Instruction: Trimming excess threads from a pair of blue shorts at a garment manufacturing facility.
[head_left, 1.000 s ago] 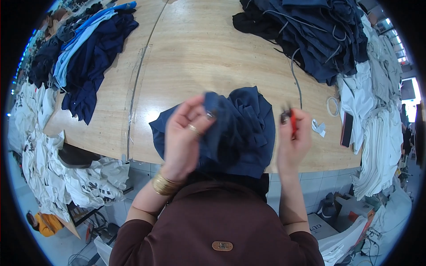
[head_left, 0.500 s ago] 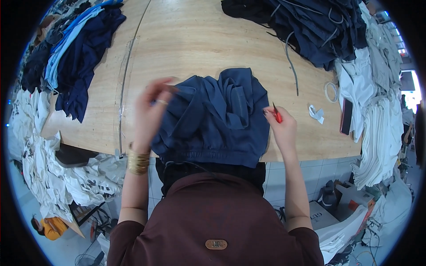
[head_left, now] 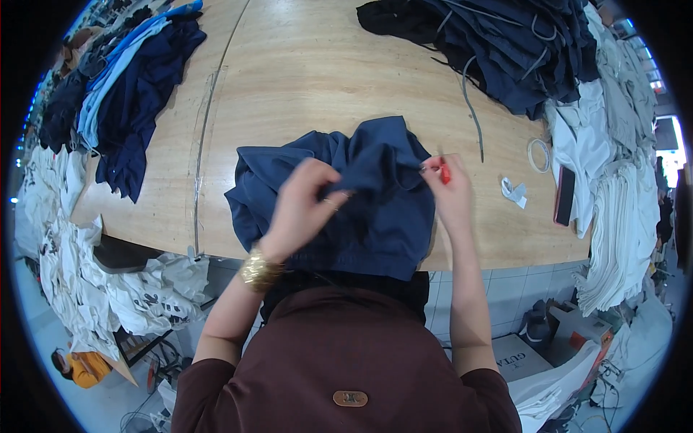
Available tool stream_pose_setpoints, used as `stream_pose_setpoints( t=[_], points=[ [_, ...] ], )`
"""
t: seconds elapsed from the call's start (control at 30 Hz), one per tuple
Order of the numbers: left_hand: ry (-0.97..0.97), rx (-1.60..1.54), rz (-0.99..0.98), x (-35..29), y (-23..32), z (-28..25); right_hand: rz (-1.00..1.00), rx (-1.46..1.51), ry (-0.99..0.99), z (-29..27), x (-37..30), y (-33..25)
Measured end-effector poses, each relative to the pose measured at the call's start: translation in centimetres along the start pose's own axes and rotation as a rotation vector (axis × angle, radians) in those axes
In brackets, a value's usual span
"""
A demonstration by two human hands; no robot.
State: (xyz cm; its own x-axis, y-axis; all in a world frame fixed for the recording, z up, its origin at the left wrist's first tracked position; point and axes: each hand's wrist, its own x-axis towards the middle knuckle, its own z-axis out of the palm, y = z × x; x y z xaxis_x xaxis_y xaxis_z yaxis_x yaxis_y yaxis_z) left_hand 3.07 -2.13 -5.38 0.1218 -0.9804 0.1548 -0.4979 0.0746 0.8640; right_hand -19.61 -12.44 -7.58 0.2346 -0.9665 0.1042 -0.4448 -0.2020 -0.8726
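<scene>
A dark blue garment (head_left: 346,234) with a gathered elastic waistband lies bunched at the table's near edge, the waistband toward me. My left hand (head_left: 307,206), blurred a little, is over its middle with thumb and fingers closed on a raised fold. At the garment's right side my right hand (head_left: 451,189) is closed around a small red-handled cutting tool (head_left: 445,172), which looks like thread snips. Its thumb and fingertip meet at the cloth's edge; whether they pinch cloth too is hard to see.
A heap of dark garments (head_left: 505,58) with loose cords lies at the far right. Beside it are white folded cloth (head_left: 613,224), a phone (head_left: 564,196), a tape roll (head_left: 538,155) and a white scrap (head_left: 514,192). Blue garments (head_left: 137,101) hang over the left side.
My left hand has come down and right from the garment's left side and now grips a fold. My right hand has moved slightly up and left to the cloth. The garment has spread leftward.
</scene>
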Motion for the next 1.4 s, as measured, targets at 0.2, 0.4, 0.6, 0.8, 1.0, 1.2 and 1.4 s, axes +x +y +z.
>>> stream_pose_setpoints(
  t=[0.2, 0.4, 0.6, 0.8, 1.0, 1.2, 1.4],
  points=[
    [0.135, -0.667, -0.334, -0.8, -0.6, -7.9, 0.374, 0.732, -0.008, -1.7, -0.8, -2.5],
    [0.029, 0.112, -0.002, -1.6, -0.6, -9.9, 0.330, 0.852, 0.001, -1.9, 0.0, -3.4],
    [-0.181, 0.275, -0.131, -3.4, -1.0, -7.5, 0.559, 1.190, -0.182, -1.8, -0.3, -3.5],
    [-0.032, 0.223, -0.420, -3.9, -3.4, -5.6, 0.586, 1.590, -0.427, -1.1, -0.7, -1.7],
    [0.030, -0.477, -0.601, -3.7, -4.9, -6.2, 0.648, 1.590, -0.314, -2.2, -0.4, -3.4],
    [0.173, -1.288, -0.644, -3.5, -3.5, -5.5, 0.672, 1.510, -0.261, -2.2, -0.2, -2.9],
    [0.128, -1.421, -0.567, -2.4, -2.3, -3.8, 0.704, 1.426, -0.134, -3.0, -0.3, -2.8]
  ],
)
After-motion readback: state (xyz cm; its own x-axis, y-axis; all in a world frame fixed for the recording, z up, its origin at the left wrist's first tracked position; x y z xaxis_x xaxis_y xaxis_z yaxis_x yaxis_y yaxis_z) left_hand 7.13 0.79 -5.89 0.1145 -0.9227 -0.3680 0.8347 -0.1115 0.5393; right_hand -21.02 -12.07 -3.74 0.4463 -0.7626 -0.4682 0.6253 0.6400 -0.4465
